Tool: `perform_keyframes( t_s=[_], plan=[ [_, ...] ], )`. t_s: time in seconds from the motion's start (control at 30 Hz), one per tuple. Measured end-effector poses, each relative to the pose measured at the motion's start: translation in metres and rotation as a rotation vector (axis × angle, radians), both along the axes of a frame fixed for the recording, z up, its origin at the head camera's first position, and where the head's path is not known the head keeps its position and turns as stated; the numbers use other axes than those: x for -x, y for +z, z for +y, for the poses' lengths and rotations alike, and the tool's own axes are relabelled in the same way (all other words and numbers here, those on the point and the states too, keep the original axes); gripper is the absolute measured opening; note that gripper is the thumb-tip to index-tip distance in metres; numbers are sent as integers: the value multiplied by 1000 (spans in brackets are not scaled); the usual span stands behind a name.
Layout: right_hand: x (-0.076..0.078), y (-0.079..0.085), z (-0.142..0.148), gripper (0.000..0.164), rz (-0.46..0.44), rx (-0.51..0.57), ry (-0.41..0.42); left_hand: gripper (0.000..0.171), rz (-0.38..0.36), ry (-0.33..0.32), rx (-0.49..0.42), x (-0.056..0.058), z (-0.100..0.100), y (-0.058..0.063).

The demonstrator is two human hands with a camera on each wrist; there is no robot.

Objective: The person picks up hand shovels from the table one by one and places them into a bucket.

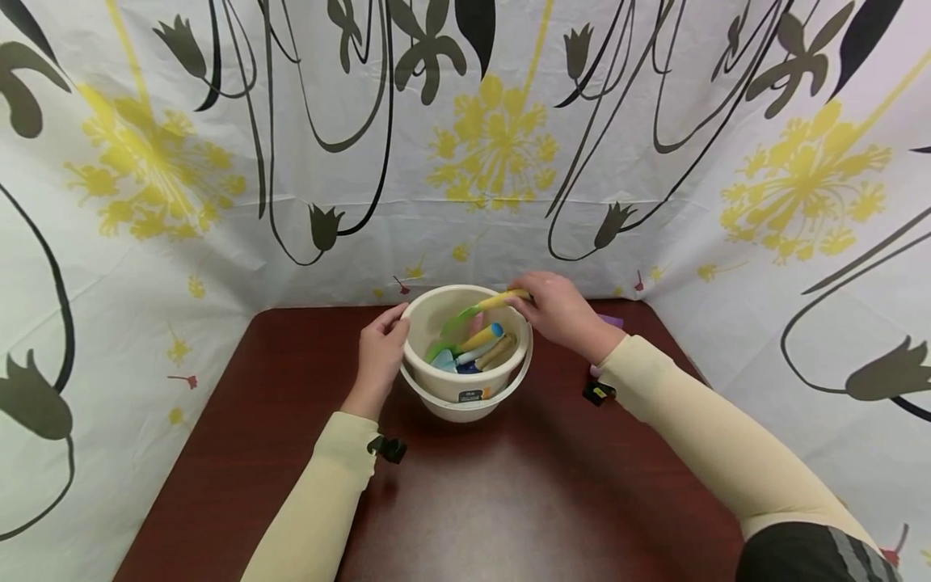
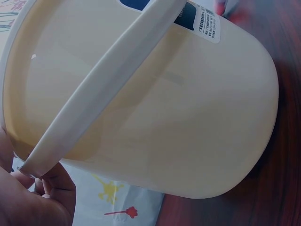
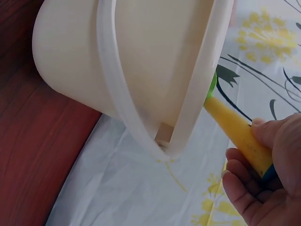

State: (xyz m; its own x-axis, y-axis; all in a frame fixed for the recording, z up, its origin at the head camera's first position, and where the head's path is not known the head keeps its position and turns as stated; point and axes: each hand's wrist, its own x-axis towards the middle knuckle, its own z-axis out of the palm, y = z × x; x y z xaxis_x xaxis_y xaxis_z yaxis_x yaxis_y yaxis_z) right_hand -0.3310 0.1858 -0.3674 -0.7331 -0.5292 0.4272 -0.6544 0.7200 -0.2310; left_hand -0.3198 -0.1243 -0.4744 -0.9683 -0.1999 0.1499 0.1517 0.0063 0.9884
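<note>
A cream plastic bucket [image 1: 469, 386] stands on the table, its white carrying handle [image 2: 106, 84] hanging down across the front. My left hand [image 1: 381, 347] grips the bucket's rim on the left, close to where the handle joins. Over the opening, my right hand [image 1: 558, 311] holds a garden hand tool by its yellow handle [image 3: 237, 134]; the green head [image 1: 458, 321] slants down into the bucket. Inside lie several more tools, among them one with a yellow, blue-ended handle [image 1: 482, 336], a light-blue-headed one [image 1: 444, 361] and a tan handle [image 1: 498, 352]. Their lower parts are hidden.
The dark red-brown table [image 1: 509, 493] extends in front of the bucket. Behind it hangs a flower-patterned white cloth [image 1: 451, 234], which also covers both sides. A purple item [image 1: 611, 321] shows partly behind my right wrist.
</note>
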Motion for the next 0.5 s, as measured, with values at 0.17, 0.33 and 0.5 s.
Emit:
perform_keyframes(
  t_s=[0.17, 0.33, 0.5],
  plan=[
    [4, 0, -8, 20, 18, -15, 18, 39, -4, -6, -5, 0, 1, 0],
    [8, -1, -14, 17, 41, -34, 51, 39, -1, -5, -16, 0, 1, 0],
    [13, -1, -22, 16, 84, -59, 86, 39, 1, -8, -25, 0, 1, 0]
  ],
)
